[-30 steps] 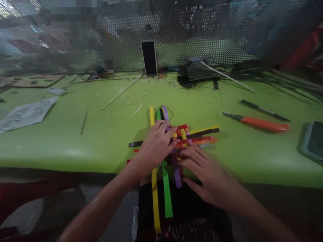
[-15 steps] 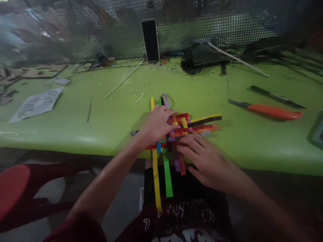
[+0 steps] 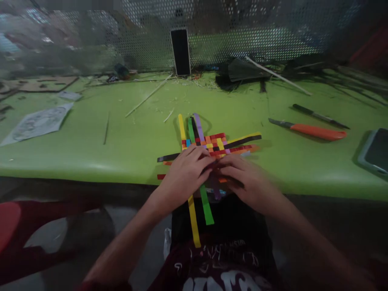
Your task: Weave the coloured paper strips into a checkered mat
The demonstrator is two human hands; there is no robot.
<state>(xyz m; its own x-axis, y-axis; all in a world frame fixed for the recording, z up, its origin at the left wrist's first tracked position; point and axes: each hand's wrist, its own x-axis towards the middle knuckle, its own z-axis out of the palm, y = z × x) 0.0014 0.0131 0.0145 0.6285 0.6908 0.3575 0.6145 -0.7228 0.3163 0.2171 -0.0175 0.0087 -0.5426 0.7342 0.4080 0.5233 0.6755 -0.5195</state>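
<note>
A mat woven of coloured paper strips lies at the near edge of the green table. Yellow and green strips hang off the edge toward my lap; black, yellow and red strips stick out to the right. My left hand lies palm down on the mat's near part, its fingers stretched toward the middle. My right hand lies beside it, fingers flat on the strips and pointing left, its fingertips meeting those of the left hand. Both hands cover the mat's lower rows.
An orange-handled knife and a dark pen-like tool lie to the right, a phone at the far right edge. Another phone stands against the perforated metal screen. Thin sticks, shavings and a printed sheet lie to the left.
Both hands slid toward me onto the mat's lower part, uncovering its upper rows. Their fingertips now meet in the middle. The view shifted slightly.
</note>
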